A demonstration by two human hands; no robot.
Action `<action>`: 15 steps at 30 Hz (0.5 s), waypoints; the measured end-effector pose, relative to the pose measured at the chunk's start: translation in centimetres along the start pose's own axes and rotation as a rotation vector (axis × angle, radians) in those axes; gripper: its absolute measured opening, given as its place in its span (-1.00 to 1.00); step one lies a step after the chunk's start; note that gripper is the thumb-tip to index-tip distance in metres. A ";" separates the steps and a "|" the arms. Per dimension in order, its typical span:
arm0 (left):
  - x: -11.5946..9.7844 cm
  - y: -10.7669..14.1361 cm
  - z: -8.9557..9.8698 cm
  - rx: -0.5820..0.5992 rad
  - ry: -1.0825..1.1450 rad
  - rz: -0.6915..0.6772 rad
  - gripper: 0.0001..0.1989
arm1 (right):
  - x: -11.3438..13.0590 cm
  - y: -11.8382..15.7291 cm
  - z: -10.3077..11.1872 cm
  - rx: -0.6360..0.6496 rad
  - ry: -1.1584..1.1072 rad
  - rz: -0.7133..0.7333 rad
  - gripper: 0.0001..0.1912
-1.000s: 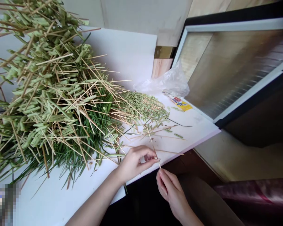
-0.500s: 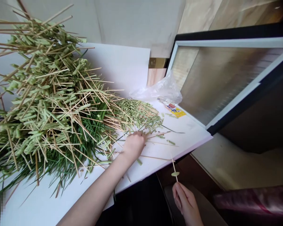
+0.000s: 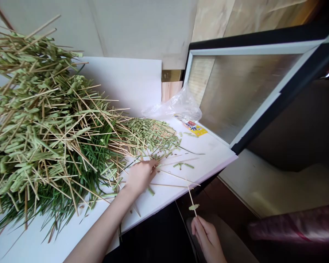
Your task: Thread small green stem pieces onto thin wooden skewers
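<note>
My left hand [image 3: 140, 176] is low over the white table [image 3: 164, 195], its fingers closed by loose skewers and bean bits; what they hold is hidden. Past the table's front edge, my right hand [image 3: 206, 235] grips a thin wooden skewer [image 3: 191, 195] that points up and slightly left. One green bean piece [image 3: 193, 207] is threaded on it, just above my fingers. Beyond my left hand lies a heap of cut green beans [image 3: 150, 133]. Several loose skewers lie on the table between my hands.
A tall pile of skewered beans [image 3: 41, 124] and green leafy stalks [image 3: 95, 153] fills the left side. Behind the heap are a clear plastic bag [image 3: 181, 104] and a yellow packet [image 3: 198, 130]. A framed glass panel [image 3: 243, 87] stands at the right.
The view has shifted, so most things appear further left. My left hand's fingers now point more to the right, among the skewers. My right hand still holds the skewer with its bean piece.
</note>
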State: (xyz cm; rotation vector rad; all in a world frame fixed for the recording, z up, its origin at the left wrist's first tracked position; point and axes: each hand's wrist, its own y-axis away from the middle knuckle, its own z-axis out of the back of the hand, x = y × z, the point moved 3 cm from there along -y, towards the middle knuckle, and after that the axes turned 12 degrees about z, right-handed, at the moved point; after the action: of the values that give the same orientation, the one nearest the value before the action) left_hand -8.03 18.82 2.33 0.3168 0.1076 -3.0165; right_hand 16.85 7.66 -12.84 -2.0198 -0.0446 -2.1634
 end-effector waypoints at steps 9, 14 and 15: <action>2.0 0.0 -0.5 -0.101 0.353 0.014 -0.80 | 1.9 -3.2 -5.1 0.194 0.087 0.221 -0.48; 2.3 0.4 -1.0 -0.018 0.719 0.019 -0.80 | 0.6 -2.7 -5.6 0.165 0.077 0.211 -0.49; 2.3 0.5 -1.1 -0.016 0.773 0.035 -0.81 | 0.5 -2.5 -5.4 0.166 0.088 0.210 -0.50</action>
State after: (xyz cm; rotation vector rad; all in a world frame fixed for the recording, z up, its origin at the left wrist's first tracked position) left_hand -10.03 18.21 0.77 1.4305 0.1791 -2.6693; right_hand 11.10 9.33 -12.53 -1.7535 0.0005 -2.0426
